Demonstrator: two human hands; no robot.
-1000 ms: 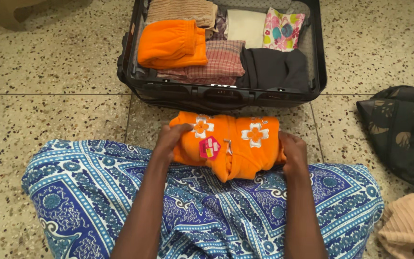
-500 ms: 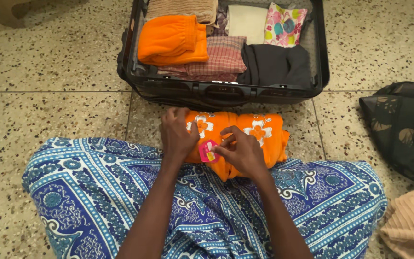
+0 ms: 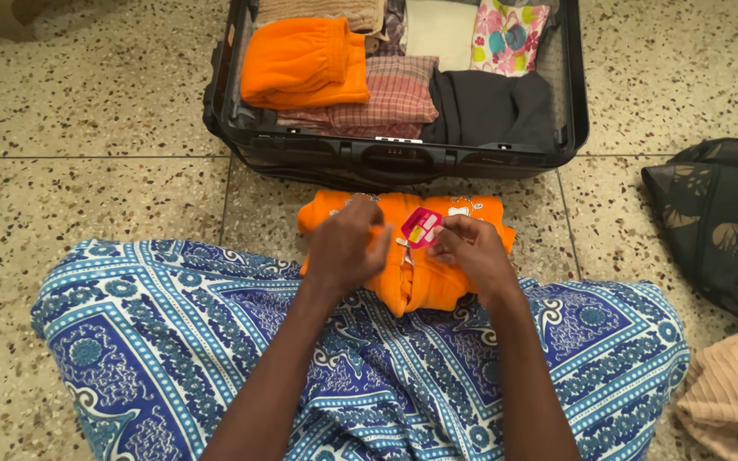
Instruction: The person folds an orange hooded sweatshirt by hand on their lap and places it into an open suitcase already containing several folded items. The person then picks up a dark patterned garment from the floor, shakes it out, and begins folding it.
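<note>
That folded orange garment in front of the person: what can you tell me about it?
The folded orange garment looks like soft fleece, with white flower appliqués partly showing along its top. It lies on the speckled floor between the blue patterned lap and the open suitcase. A pink tag is attached to it. The left hand rests on its left half; the right hand pinches the tag.

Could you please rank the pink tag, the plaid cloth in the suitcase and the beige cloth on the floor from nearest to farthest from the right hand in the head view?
1. Pink tag: at the right hand's fingertips.
2. Plaid cloth: ahead, in the suitcase.
3. Beige cloth: far right, on the floor.
</note>
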